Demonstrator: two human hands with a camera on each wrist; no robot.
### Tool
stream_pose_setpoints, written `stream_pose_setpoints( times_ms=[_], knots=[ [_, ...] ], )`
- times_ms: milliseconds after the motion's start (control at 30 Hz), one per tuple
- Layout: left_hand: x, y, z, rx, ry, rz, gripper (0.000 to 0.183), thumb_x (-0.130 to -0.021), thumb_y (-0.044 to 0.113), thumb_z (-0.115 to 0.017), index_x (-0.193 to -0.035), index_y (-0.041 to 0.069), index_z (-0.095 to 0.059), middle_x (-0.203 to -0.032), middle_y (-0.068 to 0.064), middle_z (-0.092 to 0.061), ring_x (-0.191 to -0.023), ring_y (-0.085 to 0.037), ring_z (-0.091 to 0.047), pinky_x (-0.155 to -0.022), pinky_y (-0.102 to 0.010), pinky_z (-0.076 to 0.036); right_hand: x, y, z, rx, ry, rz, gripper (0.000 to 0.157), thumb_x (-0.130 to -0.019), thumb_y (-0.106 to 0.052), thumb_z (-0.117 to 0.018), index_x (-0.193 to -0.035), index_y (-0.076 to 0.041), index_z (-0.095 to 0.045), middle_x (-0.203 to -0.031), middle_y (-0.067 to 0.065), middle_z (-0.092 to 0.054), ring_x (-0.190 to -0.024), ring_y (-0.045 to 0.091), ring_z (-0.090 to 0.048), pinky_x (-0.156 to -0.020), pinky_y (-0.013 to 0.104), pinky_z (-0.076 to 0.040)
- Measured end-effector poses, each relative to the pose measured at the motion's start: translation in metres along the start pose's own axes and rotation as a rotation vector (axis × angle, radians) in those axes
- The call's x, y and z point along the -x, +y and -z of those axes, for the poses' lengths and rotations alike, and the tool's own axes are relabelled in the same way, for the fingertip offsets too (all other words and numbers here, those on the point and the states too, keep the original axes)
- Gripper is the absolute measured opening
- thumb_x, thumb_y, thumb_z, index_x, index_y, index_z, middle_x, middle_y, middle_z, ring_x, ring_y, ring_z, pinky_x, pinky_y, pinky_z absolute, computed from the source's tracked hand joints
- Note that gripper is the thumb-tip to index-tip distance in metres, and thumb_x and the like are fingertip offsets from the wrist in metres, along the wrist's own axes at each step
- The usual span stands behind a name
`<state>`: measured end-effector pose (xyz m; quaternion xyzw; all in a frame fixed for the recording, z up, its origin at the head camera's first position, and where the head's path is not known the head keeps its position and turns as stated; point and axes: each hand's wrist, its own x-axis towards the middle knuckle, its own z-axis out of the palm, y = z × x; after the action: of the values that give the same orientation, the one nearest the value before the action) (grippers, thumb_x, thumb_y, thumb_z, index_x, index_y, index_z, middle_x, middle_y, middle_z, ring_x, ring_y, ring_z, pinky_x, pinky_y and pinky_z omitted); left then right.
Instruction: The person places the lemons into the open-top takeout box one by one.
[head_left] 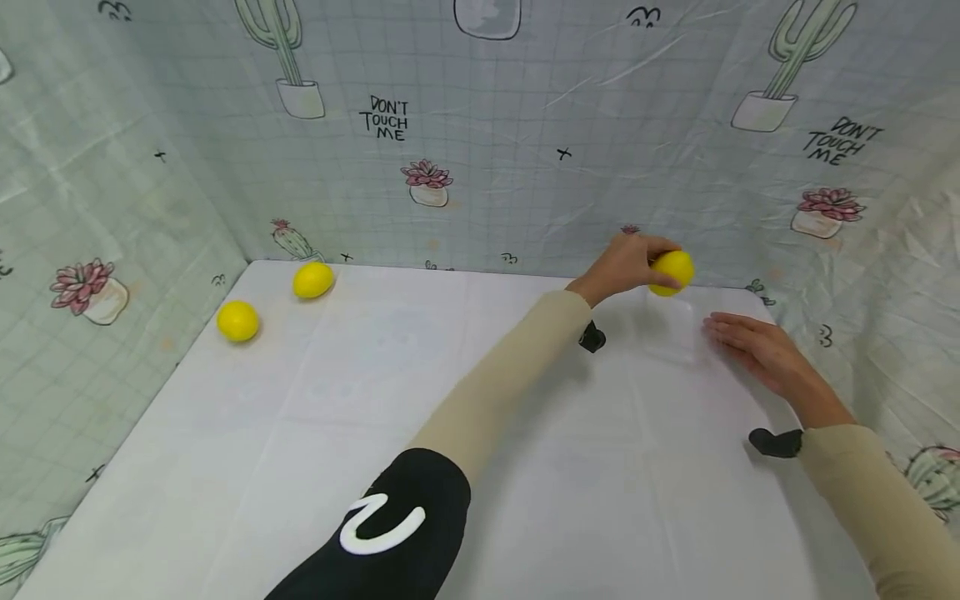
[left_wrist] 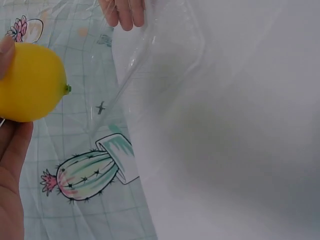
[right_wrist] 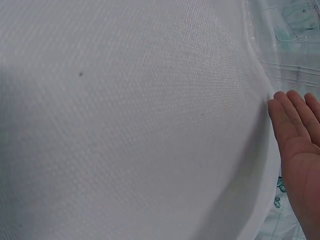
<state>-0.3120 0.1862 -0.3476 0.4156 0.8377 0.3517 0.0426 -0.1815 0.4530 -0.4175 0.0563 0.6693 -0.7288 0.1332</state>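
My left hand [head_left: 626, 265] holds a yellow lemon [head_left: 673, 272] between thumb and fingers, above the far right part of the table. In the left wrist view the lemon [left_wrist: 35, 82] shows a small green stem end. Below it stands a clear plastic container [head_left: 670, 337], hard to make out against the white table. At the container's right side is my right hand [head_left: 761, 354], its fingers straight and together. The right wrist view shows that hand [right_wrist: 300, 140] with its fingertips right at the clear plastic's edge.
Two more lemons lie at the far left of the white table [head_left: 337, 467]: one lemon [head_left: 237, 322] near the left edge, another lemon [head_left: 312, 280] near the back edge. A cactus-printed cloth [head_left: 510, 167] hangs behind and along both sides.
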Motion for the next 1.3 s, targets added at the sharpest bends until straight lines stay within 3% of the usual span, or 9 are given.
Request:
stream_pose_setpoints(
  times_ms=[100, 367, 800, 1000, 1100, 1200, 1300],
  knots=[
    [-0.007, 0.000, -0.001, 0.019, 0.016, 0.045, 0.060, -0.087, 0.039, -0.081, -0.140, 0.016, -0.063, -0.132, 0.007, -0.068, -0.108, -0.004, -0.061, -0.089, -0.008, -0.044, 0.000, -0.001, -0.001, -0.006, -0.008, -0.009, 0.038, -0.105, -0.014, -0.057, -0.143, -0.013, -0.058, -0.120, -0.014, -0.070, -0.113, -0.002, -0.064, -0.092, 0.015, -0.054],
    [-0.021, 0.008, -0.010, 0.053, 0.052, 0.150, 0.054, -0.086, 0.034, -0.083, -0.136, 0.018, -0.066, -0.127, 0.009, -0.068, -0.103, -0.002, -0.059, -0.086, -0.008, -0.044, 0.000, -0.002, 0.000, -0.069, -0.035, 0.006, 0.025, -0.106, -0.009, -0.053, -0.121, -0.019, -0.071, -0.120, -0.011, -0.072, -0.112, -0.001, -0.065, -0.091, 0.015, -0.054],
    [-0.030, 0.013, -0.028, 0.051, 0.059, 0.235, 0.055, -0.084, 0.022, -0.085, -0.136, 0.018, -0.067, -0.132, 0.009, -0.066, -0.113, -0.003, -0.057, -0.091, -0.009, -0.043, -0.001, 0.000, 0.001, -0.086, -0.029, 0.007, 0.030, -0.106, -0.009, -0.053, -0.133, -0.013, -0.067, -0.122, -0.009, -0.072, -0.114, 0.001, -0.065, -0.094, 0.017, -0.053],
    [-0.032, 0.013, -0.044, 0.061, 0.063, 0.256, 0.055, -0.086, 0.021, -0.084, -0.137, 0.020, -0.066, -0.135, 0.009, -0.065, -0.116, -0.004, -0.057, -0.092, -0.009, -0.044, 0.000, 0.006, 0.002, -0.102, -0.031, 0.015, 0.030, -0.106, -0.009, -0.053, -0.133, -0.012, -0.067, -0.123, -0.008, -0.071, -0.116, 0.001, -0.065, -0.095, 0.017, -0.053],
    [-0.035, 0.014, -0.049, 0.036, 0.054, 0.254, 0.055, -0.086, 0.021, -0.083, -0.138, 0.021, -0.065, -0.136, 0.009, -0.064, -0.116, -0.004, -0.058, -0.092, -0.010, -0.044, -0.002, 0.007, 0.001, -0.076, -0.023, 0.024, 0.036, -0.106, -0.010, -0.053, -0.141, -0.008, -0.060, -0.124, -0.009, -0.071, -0.117, 0.001, -0.064, -0.096, 0.018, -0.052],
    [-0.038, 0.016, -0.051, 0.016, 0.061, 0.280, 0.054, -0.086, 0.021, -0.084, -0.137, 0.021, -0.066, -0.134, 0.009, -0.065, -0.113, -0.005, -0.058, -0.093, -0.011, -0.045, -0.004, 0.007, 0.000, -0.039, -0.023, 0.029, 0.048, -0.106, -0.011, -0.054, -0.152, 0.000, -0.043, -0.126, -0.008, -0.069, -0.119, 0.001, -0.063, -0.098, 0.018, -0.051],
    [-0.041, 0.018, -0.052, 0.008, 0.075, 0.307, 0.052, -0.085, 0.020, -0.084, -0.135, 0.020, -0.068, -0.132, 0.009, -0.066, -0.110, -0.007, -0.057, -0.092, -0.012, -0.046, -0.005, 0.005, 0.002, -0.018, -0.011, 0.030, 0.054, -0.106, -0.011, -0.055, -0.154, 0.004, -0.037, -0.127, -0.008, -0.069, -0.119, 0.001, -0.063, -0.098, 0.017, -0.051]
  ],
)
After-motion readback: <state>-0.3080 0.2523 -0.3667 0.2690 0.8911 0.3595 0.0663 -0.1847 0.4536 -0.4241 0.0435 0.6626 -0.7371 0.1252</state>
